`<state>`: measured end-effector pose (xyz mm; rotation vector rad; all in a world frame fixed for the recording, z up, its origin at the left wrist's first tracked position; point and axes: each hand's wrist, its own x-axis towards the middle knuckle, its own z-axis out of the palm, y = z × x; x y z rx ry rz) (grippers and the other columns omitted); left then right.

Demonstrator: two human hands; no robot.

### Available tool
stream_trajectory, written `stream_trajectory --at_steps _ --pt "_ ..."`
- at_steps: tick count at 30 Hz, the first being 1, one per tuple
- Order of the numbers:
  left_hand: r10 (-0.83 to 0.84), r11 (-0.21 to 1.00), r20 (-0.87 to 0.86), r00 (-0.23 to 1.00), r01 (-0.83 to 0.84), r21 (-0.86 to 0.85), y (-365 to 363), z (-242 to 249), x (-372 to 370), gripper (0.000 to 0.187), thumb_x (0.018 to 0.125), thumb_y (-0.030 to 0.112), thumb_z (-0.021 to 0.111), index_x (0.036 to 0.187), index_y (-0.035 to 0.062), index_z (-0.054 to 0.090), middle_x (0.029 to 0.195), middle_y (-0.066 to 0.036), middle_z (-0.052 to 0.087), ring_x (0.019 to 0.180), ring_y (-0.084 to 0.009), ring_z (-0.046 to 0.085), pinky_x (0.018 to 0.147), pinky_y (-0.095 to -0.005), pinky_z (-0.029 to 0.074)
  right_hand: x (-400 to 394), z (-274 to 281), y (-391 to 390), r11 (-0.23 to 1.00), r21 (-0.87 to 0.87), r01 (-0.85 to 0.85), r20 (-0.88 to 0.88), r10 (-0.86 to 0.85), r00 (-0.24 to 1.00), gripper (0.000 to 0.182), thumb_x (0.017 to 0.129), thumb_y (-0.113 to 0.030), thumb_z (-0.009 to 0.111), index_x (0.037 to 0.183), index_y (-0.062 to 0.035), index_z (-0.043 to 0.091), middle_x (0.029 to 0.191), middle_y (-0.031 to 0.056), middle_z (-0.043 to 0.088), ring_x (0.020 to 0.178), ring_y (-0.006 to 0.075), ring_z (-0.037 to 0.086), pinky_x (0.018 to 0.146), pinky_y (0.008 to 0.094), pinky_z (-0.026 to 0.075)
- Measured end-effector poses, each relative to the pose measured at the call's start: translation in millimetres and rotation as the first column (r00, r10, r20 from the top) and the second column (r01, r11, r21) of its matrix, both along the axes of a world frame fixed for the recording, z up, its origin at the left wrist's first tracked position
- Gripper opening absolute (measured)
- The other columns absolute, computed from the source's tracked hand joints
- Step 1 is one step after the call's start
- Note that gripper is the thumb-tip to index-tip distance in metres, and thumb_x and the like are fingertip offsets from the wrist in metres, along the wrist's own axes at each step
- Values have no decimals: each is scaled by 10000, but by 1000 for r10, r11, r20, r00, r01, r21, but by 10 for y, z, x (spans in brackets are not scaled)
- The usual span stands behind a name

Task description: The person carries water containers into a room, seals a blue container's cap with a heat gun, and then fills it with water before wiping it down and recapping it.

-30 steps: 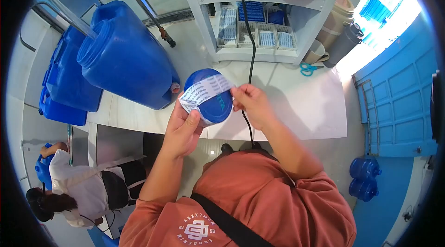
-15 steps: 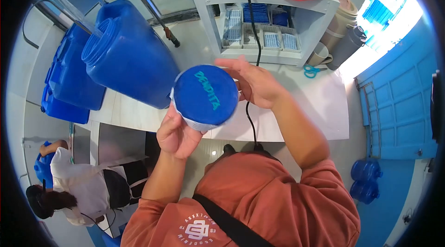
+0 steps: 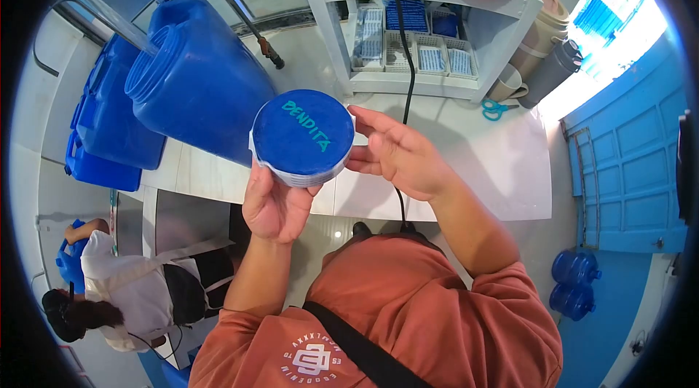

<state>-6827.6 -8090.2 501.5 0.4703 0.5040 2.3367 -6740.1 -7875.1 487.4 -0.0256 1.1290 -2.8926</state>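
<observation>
We had the round blue cap [image 3: 304,133], green lettering up, above the front of the white counter [image 3: 466,177], near the open-mouthed blue jerrycan [image 3: 204,89]. Left hand [image 3: 280,202]: half curled, gripping its near-left side. Right hand [image 3: 404,159]: partly open, fingertips at the right edge; pressure, couldn't tell. White band [image 3: 309,178] wrapped the side, its left end standing slightly proud. Our judgement: a snagging fingertip could have creased or peeled it; a loose left grip, dropped the cap.

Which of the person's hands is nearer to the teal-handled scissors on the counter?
Right. The right hand is at the scissors side of the round blue lid; the left hand is farther off, beneath the lid.
</observation>
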Motion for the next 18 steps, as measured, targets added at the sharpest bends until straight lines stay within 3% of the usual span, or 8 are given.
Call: stream_trajectory --at_steps 2,3,5,9,11,15,17,18 --pt "16 1000 100 995 -17 13 16 14 6 671 990 160 532 1554 90 174 1548 -198 318 1410 -383 383 1126 -573 373 16 -20 -39 937 322 136 -210 -70 975 772 951 -181 690 1555 -39 233 1529 128 383 1319 300 494 1108 446 418" --pt "2 1000 76 997 -4 22 25 16 2 671 991 162 533 1553 93 173 1547 -199 317 1414 -385 378 1127 -577 370 15 -6 -51 937 322 137 -210 -71 975 772 951 -181 690 1555 -39 233 1529 128 383 1319 300 494 1108 446 418" --pt "-15 1000 53 998 14 28 52 27 10 672 991 163 534 1553 96 172 1546 -200 316 1417 -387 373 1129 -581 367 24 30 -71 774 585 240 -168 -174 970 871 867 -159 786 1550 -51 257 1543 139 372 1375 310 447 1141 443 385" --pt "-8 997 -82 997 2 -71 102 82 11 706 975 179 572 1552 99 173 1539 -205 319 1400 -388 396 1124 -579 372 -2 23 -9 764 596 249 -192 -165 967 893 839 -180 814 1544 -62 279 1554 146 363 1395 297 427 1171 442 344" --pt "-14 995 -129 991 1 -100 90 108 -2 732 963 184 599 1552 98 173 1535 -205 323 1393 -386 407 1124 -577 372 -4 -6 23 733 604 312 -307 -148 940 897 832 -210 821 1539 -60 291 1543 151 389 1403 282 419 1171 437 335" --pt "-189 910 -535 823 -58 -410 -149 161 -55 850 882 120 708 1535 -21 183 1472 -174 427 1364 -271 435 1116 -434 365 -29 225 274 698 572 430 -373 -246 895 833 843 -280 810 1514 -72 363 1505 144 449 1415 284 401 1160 429 339" --pt "-368 821 -656 659 -102 -562 -185 414 -3 711 900 90 670 1483 -64 293 1416 -147 478 1285 -202 455 1109 -366 323 -59 491 414 284 777 562 -561 -93 823 778 856 -342 788 1489 -80 419 1484 133 480 1416 269 406 1139 428 354" --pt "-446 800 -697 562 -99 -592 -188 467 -24 613 904 73 653 1432 -57 369 1390 -154 499 1268 -220 476 1097 -375 338 -77 607 389 319 764 561 -566 -86 820 705 848 -352 781 1446 -112 495 1455 97 526 1404 270 428 1163 468 304"
